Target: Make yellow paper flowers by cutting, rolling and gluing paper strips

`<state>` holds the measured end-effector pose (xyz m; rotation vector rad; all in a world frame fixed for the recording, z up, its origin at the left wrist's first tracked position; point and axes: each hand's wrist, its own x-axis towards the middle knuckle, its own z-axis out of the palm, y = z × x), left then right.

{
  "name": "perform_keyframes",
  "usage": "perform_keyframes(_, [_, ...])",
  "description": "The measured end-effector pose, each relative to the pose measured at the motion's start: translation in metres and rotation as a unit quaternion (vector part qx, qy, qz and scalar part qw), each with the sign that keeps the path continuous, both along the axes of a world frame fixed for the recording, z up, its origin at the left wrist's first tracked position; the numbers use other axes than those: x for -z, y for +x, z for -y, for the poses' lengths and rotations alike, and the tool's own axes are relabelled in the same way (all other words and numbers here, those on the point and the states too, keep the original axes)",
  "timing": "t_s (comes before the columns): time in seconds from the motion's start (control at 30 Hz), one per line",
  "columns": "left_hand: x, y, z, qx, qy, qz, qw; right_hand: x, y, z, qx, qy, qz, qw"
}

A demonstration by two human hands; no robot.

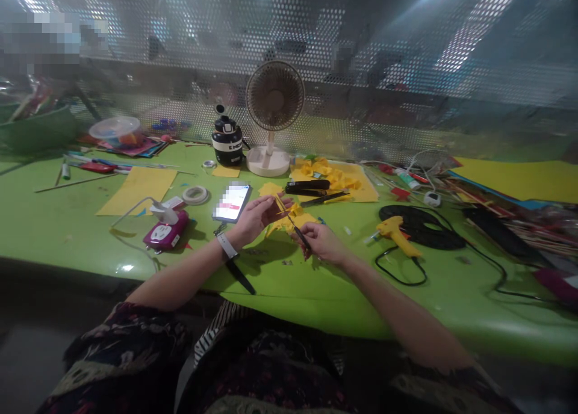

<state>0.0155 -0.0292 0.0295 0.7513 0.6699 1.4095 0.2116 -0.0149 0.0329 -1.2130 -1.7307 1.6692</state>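
Note:
My left hand (255,216) pinches a thin yellow paper strip (280,204) above the green table (67,233). My right hand (321,243) is closed around small black scissors (298,232), whose blades point up toward the strip. Under both hands lies a pile of yellow paper scraps (292,220). A white watch sits on my left wrist.
A phone (232,201) lies just left of my hands, with a pink power strip (166,232) further left. A yellow glue gun (397,233) and black cable coil (419,226) lie to the right. A small fan (273,119), black bottle (227,142) and stapler (307,188) stand behind.

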Motion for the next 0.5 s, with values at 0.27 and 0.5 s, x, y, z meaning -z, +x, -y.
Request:
perform_keyframes(0.27, [0.0017,-0.0001,-0.0010,-0.003,0.004,-0.004,1.000,0.0029,-0.0001,-0.0020,0.006,-0.008,-0.010,1.000])
perform_keyframes(0.5, [0.0032,-0.0020,0.0000,0.006,0.011,-0.025,1.000,0.0014,0.0007,-0.0021,-0.002,-0.008,-0.007,1.000])
